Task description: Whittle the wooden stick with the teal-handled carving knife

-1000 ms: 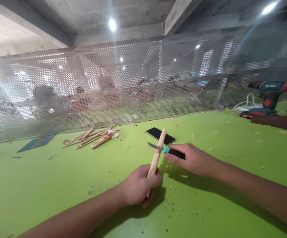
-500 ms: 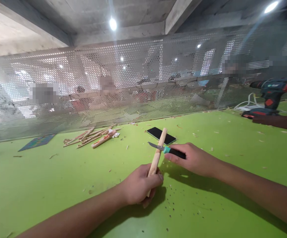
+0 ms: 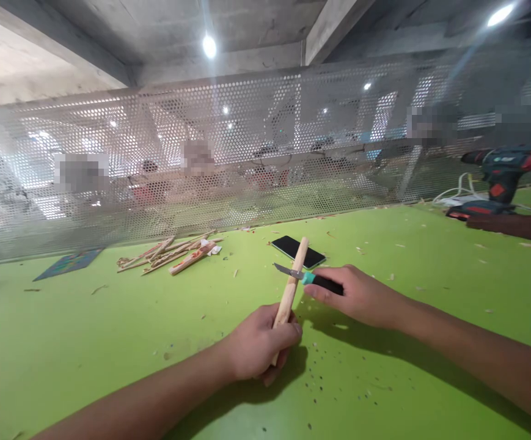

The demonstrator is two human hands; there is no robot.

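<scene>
My left hand (image 3: pixel 265 342) is wrapped round the lower part of a pale wooden stick (image 3: pixel 287 300), which slants up and away over the green table (image 3: pixel 123 342). In my right hand (image 3: pixel 361 294) is a knife (image 3: pixel 327 283) with a black and teal handle. Its blade points left and lies across the stick above my left hand. A black phone (image 3: pixel 288 245) lies on the table behind the stick, which hides part of it.
Thin sticks (image 3: pixel 167 252) lie in a pile at the back left, beside a dark patterned sheet (image 3: pixel 69 264). A power drill (image 3: pixel 501 177) stands at the back right near a brown piece (image 3: pixel 517 227). A perforated screen (image 3: pixel 247 153) borders the table's far edge. Shavings are scattered about.
</scene>
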